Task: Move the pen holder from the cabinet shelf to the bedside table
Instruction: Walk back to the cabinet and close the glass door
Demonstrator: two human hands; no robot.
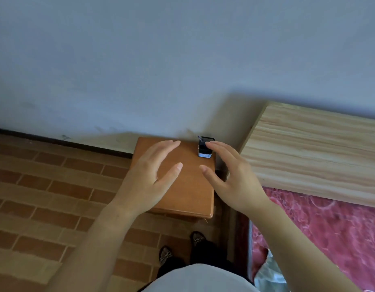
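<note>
Already at the far right corner of the brown table [186, 199], black pen holder [205, 149] stood upright, one pen [200, 139] inside, left grip [149, 175] wide, fingers [175, 144] spread over the tabletop, right grip [233, 175] wide, fingertips [209, 143] just beside the holder, held nothing, wooden headboard [319, 148] lay right of table.

On my feed both forearms [93, 239] come in bare, and the left hand [152, 175] and right hand [233, 175] are bare too. At the near edge I see a pale, white-grey top [200, 278]. Just beyond it are dark trousers [205, 251], probably black, though shadow hides detail. The shoes [166, 254] carry a fine black-and-white woven-looking pattern, one left, one right.
</note>
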